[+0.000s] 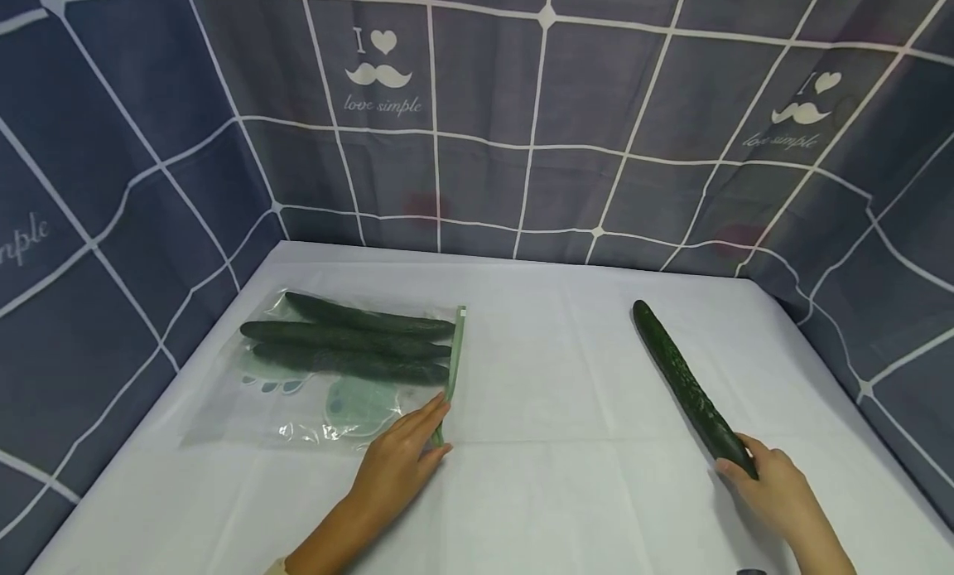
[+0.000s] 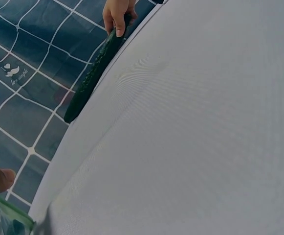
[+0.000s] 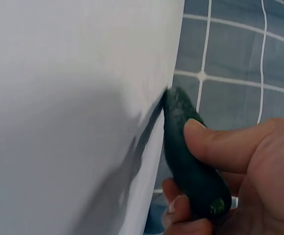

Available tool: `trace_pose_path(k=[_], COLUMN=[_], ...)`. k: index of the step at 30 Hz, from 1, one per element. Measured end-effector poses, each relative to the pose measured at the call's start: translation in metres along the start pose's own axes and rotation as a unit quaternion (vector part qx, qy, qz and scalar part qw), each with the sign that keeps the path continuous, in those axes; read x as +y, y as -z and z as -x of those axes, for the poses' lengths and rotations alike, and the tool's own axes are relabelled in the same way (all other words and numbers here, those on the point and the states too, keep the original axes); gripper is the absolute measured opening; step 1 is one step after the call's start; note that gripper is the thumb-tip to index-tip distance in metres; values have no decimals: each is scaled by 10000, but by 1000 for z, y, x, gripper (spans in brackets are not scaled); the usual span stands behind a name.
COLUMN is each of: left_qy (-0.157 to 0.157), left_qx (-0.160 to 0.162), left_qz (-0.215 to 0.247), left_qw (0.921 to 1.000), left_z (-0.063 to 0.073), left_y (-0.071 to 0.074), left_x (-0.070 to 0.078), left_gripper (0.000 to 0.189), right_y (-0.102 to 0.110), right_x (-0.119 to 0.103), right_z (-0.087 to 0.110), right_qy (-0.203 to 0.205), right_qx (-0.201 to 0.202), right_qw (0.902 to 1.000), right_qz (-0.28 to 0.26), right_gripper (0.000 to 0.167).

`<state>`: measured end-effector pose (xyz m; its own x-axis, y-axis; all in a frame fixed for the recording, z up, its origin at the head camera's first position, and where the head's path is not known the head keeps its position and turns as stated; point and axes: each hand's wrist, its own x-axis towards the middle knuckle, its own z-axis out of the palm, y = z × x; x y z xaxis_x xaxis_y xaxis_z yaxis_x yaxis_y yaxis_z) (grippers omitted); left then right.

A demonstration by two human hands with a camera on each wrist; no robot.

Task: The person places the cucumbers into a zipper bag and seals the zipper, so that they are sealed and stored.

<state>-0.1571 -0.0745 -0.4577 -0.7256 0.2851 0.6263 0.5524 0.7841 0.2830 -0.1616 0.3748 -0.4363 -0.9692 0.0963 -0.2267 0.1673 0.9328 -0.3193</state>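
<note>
A clear zip bag (image 1: 238, 409) with a green zip edge (image 1: 458, 335) lies flat on the left of the table, with three dark green cucumbers (image 1: 350, 336) inside. My left hand (image 1: 395, 463) rests at the near corner of that edge, fingers extended over it and thumb apart; the left wrist view catches only one digit above the bag (image 2: 14, 215). At the right, my right hand (image 1: 778, 484) grips another cucumber (image 1: 689, 384) by its near end. The right wrist view shows the thumb along one side of this cucumber (image 3: 195, 171) and fingers curled beneath.
A white cloth covers the table (image 1: 551, 376). Dark grid-patterned curtain (image 1: 484, 177) hangs behind it and along both sides. A small dark object (image 1: 751, 572) peeks in at the bottom edge, near the right forearm.
</note>
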Motion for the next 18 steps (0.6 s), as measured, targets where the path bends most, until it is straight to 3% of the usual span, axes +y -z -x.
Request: trace_pose_path(k=[4,7,13,18], left_qy=[19,32,-16,-96], left_qx=[12,21,127,191], left_qz=[-49,-85,17,79], left_qw=[10000,10000,9999,9997], left_z=[3,5,4,1], left_y=[2,2,1,0], left_x=[-2,-4,-4,-3], left_gripper=[59,59,59,57], right_y=[5,6,4,8], right_x=[9,11,7,6], right_z=[-2,-2,5,13], right_qy=[100,209,357,138], right_qx=[332,1033,2622,3061], right_qw=[9993,9944,9630,9453], right_qz=[111,75,-500,-1123], right_gripper=[67,55,37,36])
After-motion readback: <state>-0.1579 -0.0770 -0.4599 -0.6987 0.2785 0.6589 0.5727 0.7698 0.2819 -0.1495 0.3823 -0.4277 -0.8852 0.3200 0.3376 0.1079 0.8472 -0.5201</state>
